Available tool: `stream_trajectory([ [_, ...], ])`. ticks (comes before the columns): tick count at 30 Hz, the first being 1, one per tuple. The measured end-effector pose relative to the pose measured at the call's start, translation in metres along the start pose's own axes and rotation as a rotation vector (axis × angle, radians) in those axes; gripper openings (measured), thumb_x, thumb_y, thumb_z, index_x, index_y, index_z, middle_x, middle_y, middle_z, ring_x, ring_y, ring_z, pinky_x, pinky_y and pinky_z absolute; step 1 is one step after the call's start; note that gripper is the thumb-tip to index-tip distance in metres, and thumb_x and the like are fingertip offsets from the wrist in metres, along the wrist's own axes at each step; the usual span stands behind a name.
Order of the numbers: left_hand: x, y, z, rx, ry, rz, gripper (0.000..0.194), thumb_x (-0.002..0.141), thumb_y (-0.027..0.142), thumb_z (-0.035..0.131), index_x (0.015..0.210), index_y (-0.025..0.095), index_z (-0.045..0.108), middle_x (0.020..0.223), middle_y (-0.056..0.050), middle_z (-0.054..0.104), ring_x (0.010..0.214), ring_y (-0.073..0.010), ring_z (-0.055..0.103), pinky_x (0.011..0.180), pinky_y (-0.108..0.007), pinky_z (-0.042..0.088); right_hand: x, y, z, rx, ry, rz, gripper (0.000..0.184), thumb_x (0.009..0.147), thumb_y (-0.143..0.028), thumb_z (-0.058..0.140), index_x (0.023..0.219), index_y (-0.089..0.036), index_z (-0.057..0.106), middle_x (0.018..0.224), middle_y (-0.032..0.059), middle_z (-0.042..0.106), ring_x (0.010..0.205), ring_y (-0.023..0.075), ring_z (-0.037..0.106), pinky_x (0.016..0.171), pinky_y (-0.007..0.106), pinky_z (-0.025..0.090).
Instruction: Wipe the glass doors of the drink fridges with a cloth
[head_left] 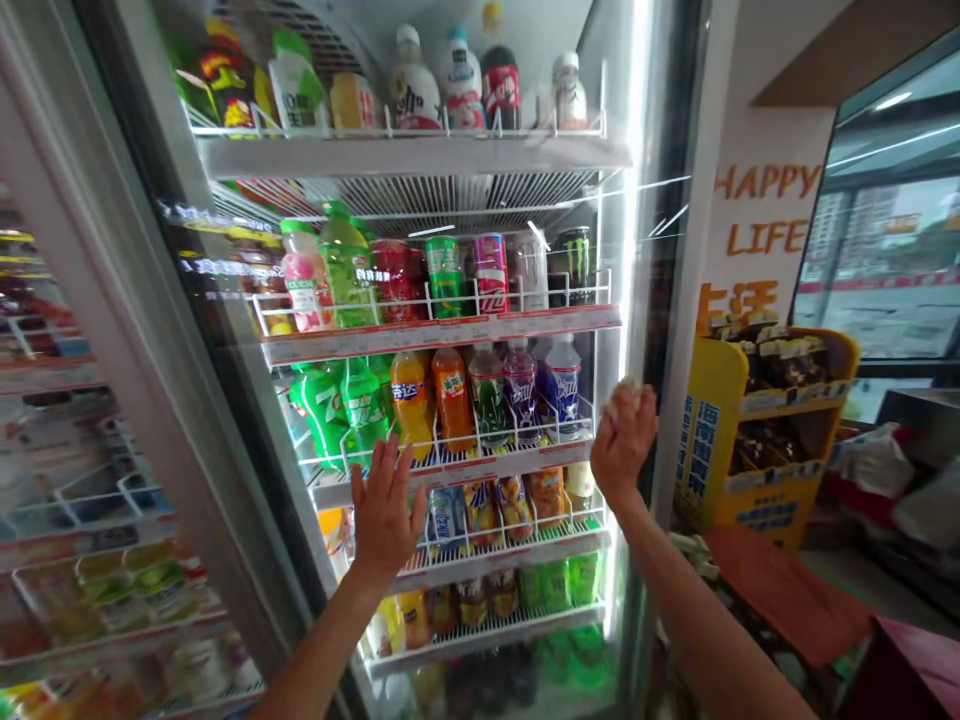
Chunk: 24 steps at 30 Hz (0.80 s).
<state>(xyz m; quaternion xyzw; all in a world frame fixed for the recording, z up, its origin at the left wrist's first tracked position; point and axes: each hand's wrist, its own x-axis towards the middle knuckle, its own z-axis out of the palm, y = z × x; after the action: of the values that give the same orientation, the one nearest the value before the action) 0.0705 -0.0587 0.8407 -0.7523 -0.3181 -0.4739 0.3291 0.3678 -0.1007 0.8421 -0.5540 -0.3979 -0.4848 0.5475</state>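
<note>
A glass door with streaky light reflections stands before me, and lit shelves of drinks show through it. My left hand is raised in front of the glass with its fingers stretched out and nothing in it. Whether its palm touches the pane, I cannot tell. Near the door's right edge, my right hand has its fingers bent over a whitish crumpled cloth, mostly hidden by the hand. Behind my left hand are an orange soda bottle and a green bottle.
Metal door frame runs up the right side. Another glass-fronted cooler stands at the left. Beyond the frame on the right are a yellow display stand with packets and a reddish-brown flat surface.
</note>
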Motion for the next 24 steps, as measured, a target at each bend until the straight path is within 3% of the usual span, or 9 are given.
stream_trajectory([
  [3,-0.001,-0.011,-0.003,0.01,0.018,-0.01,0.071,0.084,0.022,0.049,0.144,0.023,0.012,0.148,-0.009,0.022,0.137,-0.0235,0.021,0.113,-0.047,0.012,0.009,-0.028,0.009,0.001,0.039,0.092,0.055,0.089,-0.023,0.032,0.143,-0.02,0.02,0.149,0.0142,0.02,0.138,0.0289,0.018,0.102,0.057,0.03],
  [7,-0.003,-0.014,-0.005,0.004,0.014,0.014,0.069,0.085,0.023,0.048,0.144,0.023,0.013,0.148,-0.01,0.022,0.136,-0.0236,0.021,0.112,-0.048,0.012,-0.018,-0.086,0.001,0.141,-0.293,-0.387,0.053,0.086,-0.028,0.042,0.138,-0.033,0.03,0.144,0.0012,0.034,0.136,0.0217,0.024,0.108,0.046,0.029],
  [9,0.0,-0.022,-0.008,0.003,0.012,0.026,0.066,0.085,0.023,0.047,0.143,0.023,0.016,0.147,-0.009,0.025,0.136,-0.0229,0.023,0.113,-0.047,0.012,-0.016,-0.079,-0.001,0.178,-0.352,-0.483,0.052,0.086,-0.028,0.043,0.136,-0.034,0.032,0.143,0.0011,0.036,0.136,0.0219,0.025,0.109,0.048,0.026],
  [13,0.024,-0.047,-0.016,0.016,0.099,-0.051,0.064,0.085,0.027,0.048,0.142,0.023,0.02,0.148,-0.009,0.024,0.137,-0.0246,0.02,0.112,-0.048,0.014,0.033,-0.037,0.013,0.102,-0.016,0.023,0.05,0.089,-0.028,0.036,0.139,-0.024,0.03,0.144,0.012,0.032,0.135,0.0284,0.026,0.104,0.061,0.02],
  [15,0.04,-0.056,-0.017,0.015,0.128,-0.074,0.063,0.085,0.03,0.048,0.142,0.023,0.022,0.148,-0.009,0.022,0.138,-0.0255,0.018,0.112,-0.049,0.012,0.049,-0.044,0.02,0.081,0.058,0.155,0.051,0.09,-0.028,0.032,0.14,-0.017,0.028,0.144,0.0167,0.03,0.136,0.0297,0.022,0.104,0.061,0.02],
  [17,0.052,-0.06,-0.016,0.008,0.134,-0.073,0.062,0.085,0.031,0.048,0.142,0.023,0.023,0.149,-0.009,0.021,0.138,-0.0258,0.016,0.112,-0.049,0.01,0.046,-0.072,0.02,0.097,-0.04,0.019,0.051,0.09,-0.027,0.033,0.139,-0.017,0.029,0.145,0.015,0.029,0.138,0.0271,0.018,0.107,0.055,0.022],
  [19,0.058,-0.06,-0.012,0.01,0.151,-0.065,0.061,0.085,0.032,0.047,0.141,0.023,0.025,0.149,-0.009,0.021,0.138,-0.0256,0.015,0.112,-0.049,0.008,0.031,-0.098,0.015,0.129,-0.202,-0.277,0.051,0.088,-0.027,0.038,0.138,-0.023,0.031,0.146,0.0078,0.031,0.139,0.0222,0.016,0.11,0.047,0.023],
  [21,0.058,-0.059,-0.009,0.02,0.168,-0.048,0.061,0.085,0.031,0.047,0.141,0.023,0.025,0.148,-0.009,0.022,0.138,-0.0252,0.015,0.112,-0.049,0.008,0.022,-0.099,0.011,0.137,-0.272,-0.455,0.052,0.086,-0.027,0.041,0.137,-0.03,0.032,0.145,0.0022,0.032,0.138,0.0199,0.018,0.111,0.045,0.022],
  [24,0.053,-0.06,-0.006,0.021,0.166,-0.034,0.062,0.085,0.032,0.047,0.141,0.024,0.024,0.148,-0.008,0.023,0.138,-0.0245,0.014,0.113,-0.048,0.008,0.039,-0.055,0.014,0.09,-0.136,-0.245,0.053,0.087,-0.029,0.039,0.139,-0.028,0.029,0.145,0.0055,0.031,0.137,0.024,0.022,0.108,0.053,0.021],
])
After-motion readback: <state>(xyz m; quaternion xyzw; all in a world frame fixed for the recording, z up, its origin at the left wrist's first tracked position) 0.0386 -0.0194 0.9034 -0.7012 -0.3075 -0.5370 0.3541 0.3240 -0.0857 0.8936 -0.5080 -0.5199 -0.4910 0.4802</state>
